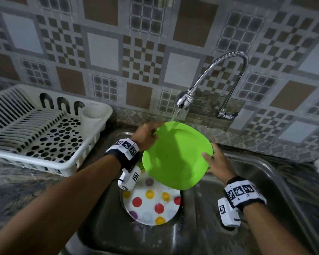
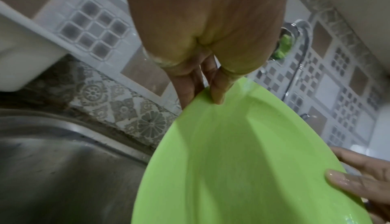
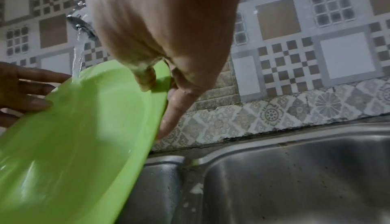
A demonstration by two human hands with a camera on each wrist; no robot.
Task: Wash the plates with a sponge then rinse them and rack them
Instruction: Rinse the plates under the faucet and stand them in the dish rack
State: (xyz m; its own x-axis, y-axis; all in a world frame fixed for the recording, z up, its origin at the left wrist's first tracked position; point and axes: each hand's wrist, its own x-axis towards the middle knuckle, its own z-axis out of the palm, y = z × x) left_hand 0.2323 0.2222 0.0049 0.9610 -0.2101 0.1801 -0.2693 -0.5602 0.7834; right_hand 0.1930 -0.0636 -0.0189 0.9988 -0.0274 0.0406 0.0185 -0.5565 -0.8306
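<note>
Rinsing stage: 2 hands tilt the green plate (image 1: 175, 155) over the sink (image 1: 269, 173), beneath water (image 1: 175, 115) running from the tap (image 1: 185, 99). Left hand (image 1: 145, 134) pinches the upper-left rim, thumb (image 2: 219, 91) on the face, fingers (image 2: 187, 86) behind. Right hand (image 1: 216, 163) pinches the right rim likewise. A dotted plate (image 1: 151, 203) lies in the basin below; the rack (image 1: 44, 137) stands to the left.

Steel sink (image 1: 276, 181) holding a polka-dot plate (image 1: 151, 205), mottled stone counter (image 1: 17, 181) bearing a white dish rack (image 1: 44, 129)
</note>
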